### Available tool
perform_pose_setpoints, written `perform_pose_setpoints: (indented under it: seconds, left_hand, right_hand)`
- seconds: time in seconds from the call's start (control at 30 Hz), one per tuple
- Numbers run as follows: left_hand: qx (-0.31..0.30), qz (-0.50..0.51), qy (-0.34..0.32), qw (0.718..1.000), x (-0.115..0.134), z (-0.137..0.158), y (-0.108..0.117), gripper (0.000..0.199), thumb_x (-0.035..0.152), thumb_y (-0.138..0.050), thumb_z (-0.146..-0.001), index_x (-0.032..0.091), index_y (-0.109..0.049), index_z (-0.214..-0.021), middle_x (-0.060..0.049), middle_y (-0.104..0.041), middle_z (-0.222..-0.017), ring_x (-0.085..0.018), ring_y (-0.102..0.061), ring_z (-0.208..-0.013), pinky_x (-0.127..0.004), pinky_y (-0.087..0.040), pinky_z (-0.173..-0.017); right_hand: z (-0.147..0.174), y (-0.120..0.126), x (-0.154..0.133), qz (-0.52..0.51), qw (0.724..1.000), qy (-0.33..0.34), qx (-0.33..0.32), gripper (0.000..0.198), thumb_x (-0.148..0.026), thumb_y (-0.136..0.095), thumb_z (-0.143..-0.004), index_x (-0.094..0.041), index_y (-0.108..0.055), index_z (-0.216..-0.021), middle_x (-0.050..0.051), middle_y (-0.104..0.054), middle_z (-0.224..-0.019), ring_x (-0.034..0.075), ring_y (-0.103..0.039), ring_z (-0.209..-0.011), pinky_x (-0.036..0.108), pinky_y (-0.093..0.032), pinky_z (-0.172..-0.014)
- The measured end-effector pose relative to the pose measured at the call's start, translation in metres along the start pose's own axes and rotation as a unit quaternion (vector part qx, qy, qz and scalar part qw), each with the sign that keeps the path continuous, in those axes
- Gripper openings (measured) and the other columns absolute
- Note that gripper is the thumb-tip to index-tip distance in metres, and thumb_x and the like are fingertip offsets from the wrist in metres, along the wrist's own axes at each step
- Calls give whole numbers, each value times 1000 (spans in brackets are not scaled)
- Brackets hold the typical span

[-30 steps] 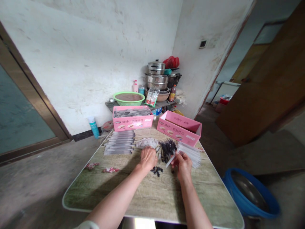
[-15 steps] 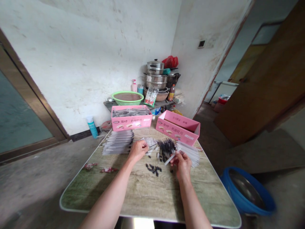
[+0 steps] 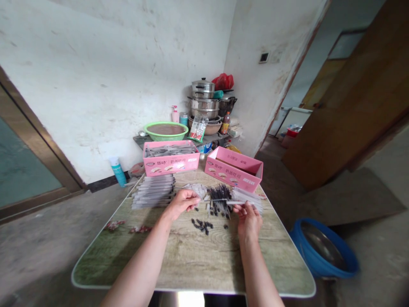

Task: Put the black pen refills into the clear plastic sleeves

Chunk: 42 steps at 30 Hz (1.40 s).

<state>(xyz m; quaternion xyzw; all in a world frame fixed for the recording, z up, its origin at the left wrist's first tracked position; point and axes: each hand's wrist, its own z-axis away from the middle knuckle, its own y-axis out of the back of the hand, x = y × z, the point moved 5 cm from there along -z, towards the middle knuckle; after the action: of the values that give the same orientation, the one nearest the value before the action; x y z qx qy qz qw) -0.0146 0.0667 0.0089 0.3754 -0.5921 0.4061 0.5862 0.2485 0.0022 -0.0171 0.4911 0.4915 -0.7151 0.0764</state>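
My left hand (image 3: 183, 202) is closed in a pinch on one end of a thin pen refill (image 3: 214, 200). Between the fingers of my right hand (image 3: 249, 217) lies a translucent white pen barrel (image 3: 235, 203). The refill's far tip meets the barrel's left end; whether it is inside I cannot tell. Behind the hands are a pile of small white pieces (image 3: 194, 187), a bunch of black-tipped pen parts (image 3: 220, 194) and a stack of clear barrels (image 3: 244, 194). Small black caps (image 3: 202, 226) lie nearer me. Rows of pens (image 3: 153, 192) are left of my left hand.
One pink box (image 3: 171, 164) full of pens and another pink box (image 3: 236, 170) stand along the table's (image 3: 191, 264) far edge. Behind them are a green basin (image 3: 166, 135) and stacked pots (image 3: 204, 102). A blue tub (image 3: 319, 251) sits on the floor at right.
The barrel in my right hand has turned from slanting to nearly level. My left hand has brought the refill level with it, tip against the barrel's end. The view has shifted slightly.
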Motion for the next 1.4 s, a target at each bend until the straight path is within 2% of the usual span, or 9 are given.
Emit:
perform_pose_setpoints:
  seconds: [0.2, 0.53, 0.7, 0.87, 1.03, 1.17, 1.23, 1.3, 1.4]
  left_hand:
    - [-26, -3, -11, 1000, 0, -1, -1, 34, 42, -76, -70, 11, -65, -78, 0, -59, -62, -6, -48, -48, -18, -31, -42]
    - [-39, -16, -11, 999, 1, 0, -7, 33, 41, -75, -71, 11, -65, -77, 0, -59, -61, -7, -48, -48, -18, -32, -42]
    - [-44, 17, -7, 999, -5, -3, -14, 34, 41, -76, -71, 11, -65, -82, 0, -60, -63, -7, -50, -49, -18, -35, -43]
    - [-66, 72, -17, 995, -5, -3, -27, 35, 42, -78, -71, 12, -61, -80, 0, -61, -64, -7, -51, -49, -18, -37, -44]
    - [-82, 121, -21, 989, -4, -2, -40, 42, 45, -81, -67, 14, -57, -81, 3, -58, -59, -6, -47, -42, -17, -35, -40]
    - [-81, 103, -29, 991, -3, -3, -41, 46, 53, -77, -69, 14, -57, -83, 2, -58, -55, -6, -44, -38, -17, -31, -36]
    - [-38, 101, -56, 993, 0, -6, -30, 46, 57, -70, -75, 13, -59, -85, 1, -59, -58, -7, -47, -40, -18, -33, -38]
    - [56, 95, -101, 989, 4, -9, -8, 44, 56, -65, -80, 14, -61, -88, 1, -60, -62, -7, -49, -44, -18, -37, -42]
    - [176, -7, -143, 974, 6, -10, 22, 30, 41, -71, -76, 14, -65, -89, 0, -63, -64, -9, -53, -48, -20, -40, -47]
  right_hand:
    - [-4, 9, -2, -5, 999, 24, 44, 34, -31, -84, -61, -19, -56, -75, -5, -66, -59, 16, -68, -52, 25, -56, -48]
    - [-2, 4, 0, -3, 1000, 15, 12, 32, -31, -84, -62, -19, -58, -76, -5, -67, -58, 15, -68, -52, 25, -58, -49]
    - [0, -3, 3, -1, 1000, -5, -12, 33, -32, -86, -62, -19, -59, -75, -3, -69, -59, 15, -69, -52, 24, -59, -50]
    - [12, -23, 9, 16, 993, -65, -98, 32, -31, -88, -61, -18, -61, -71, 1, -72, -62, 17, -71, -55, 22, -59, -49]
    - [29, -43, 15, 36, 964, -141, -221, 26, -28, -87, -65, -15, -67, -78, 6, -75, -69, 18, -71, -54, 25, -60, -51]
    - [29, -42, 15, 22, 958, -157, -239, 21, -25, -85, -68, -15, -69, -79, 7, -76, -72, 17, -70, -52, 25, -60, -50]
    - [23, -36, 16, 5, 964, -159, -211, 20, -23, -84, -67, -15, -70, -79, 7, -76, -71, 16, -69, -51, 25, -60, -51]
    - [16, -27, 17, -23, 973, -156, -166, 18, -20, -83, -65, -16, -70, -76, 7, -76, -70, 16, -70, -54, 24, -60, -52]
    - [7, -16, 19, -46, 981, -149, -118, 14, -18, -80, -64, -16, -71, -74, 7, -76, -71, 17, -72, -60, 23, -61, -56]
